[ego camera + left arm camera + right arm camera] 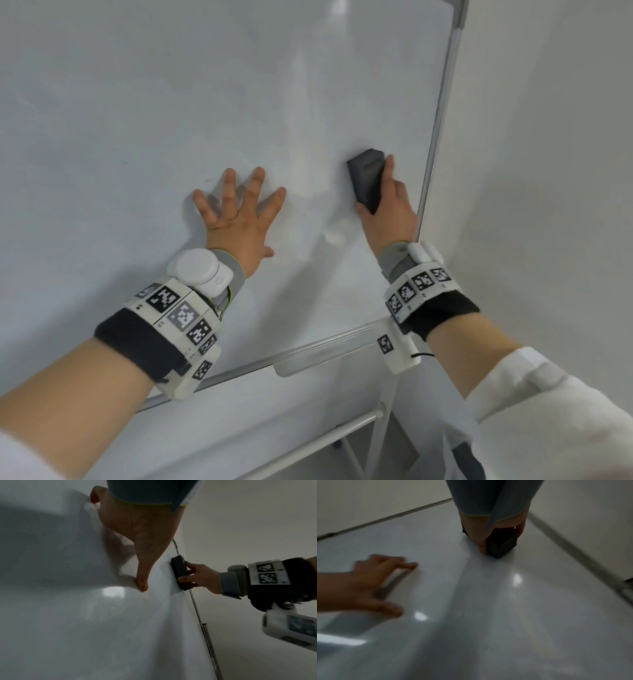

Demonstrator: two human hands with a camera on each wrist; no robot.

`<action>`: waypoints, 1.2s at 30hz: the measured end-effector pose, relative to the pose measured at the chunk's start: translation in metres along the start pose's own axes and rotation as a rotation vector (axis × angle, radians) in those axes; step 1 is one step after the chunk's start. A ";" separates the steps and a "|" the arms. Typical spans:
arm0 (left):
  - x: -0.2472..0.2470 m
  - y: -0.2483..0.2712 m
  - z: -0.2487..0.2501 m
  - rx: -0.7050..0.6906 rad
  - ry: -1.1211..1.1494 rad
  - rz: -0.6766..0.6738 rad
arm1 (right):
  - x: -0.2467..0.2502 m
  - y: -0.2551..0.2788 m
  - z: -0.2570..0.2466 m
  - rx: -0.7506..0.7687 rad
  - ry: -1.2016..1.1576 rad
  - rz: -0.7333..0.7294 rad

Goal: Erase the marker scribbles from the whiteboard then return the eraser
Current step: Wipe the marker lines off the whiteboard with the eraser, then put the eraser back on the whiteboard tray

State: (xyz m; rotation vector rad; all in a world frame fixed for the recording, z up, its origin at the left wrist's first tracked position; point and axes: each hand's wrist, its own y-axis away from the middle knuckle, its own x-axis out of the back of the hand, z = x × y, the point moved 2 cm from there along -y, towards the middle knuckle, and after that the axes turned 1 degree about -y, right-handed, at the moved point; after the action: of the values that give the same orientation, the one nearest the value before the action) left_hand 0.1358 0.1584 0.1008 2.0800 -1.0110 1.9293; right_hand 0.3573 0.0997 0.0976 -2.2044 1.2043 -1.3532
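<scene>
A white whiteboard [171,102] fills most of the head view; I see no clear marker scribbles on it. My right hand [387,205] grips a dark grey eraser [366,178] and holds it flat against the board near the right frame. In the left wrist view the eraser [180,572] sits pressed on the board with the right hand's [200,576] thumb and fingers round its sides. The right wrist view shows the eraser [503,543] under that hand. My left hand [239,212] lies flat on the board with its fingers spread, left of the eraser.
The board's metal frame [442,113] runs along the right edge, close to the eraser. A marker tray [322,356] hangs under the bottom edge, above the stand's legs [342,431]. A pale wall [548,137] stands to the right.
</scene>
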 end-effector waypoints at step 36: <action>-0.006 0.003 -0.009 -0.071 0.013 0.148 | -0.029 0.063 -0.015 0.085 -0.411 -0.233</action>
State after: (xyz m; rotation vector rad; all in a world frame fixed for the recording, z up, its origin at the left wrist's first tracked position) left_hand 0.1265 0.1634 0.0957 2.0038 -1.2442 1.9396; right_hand 0.3066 0.0866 0.0494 -2.4574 0.7502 -0.9327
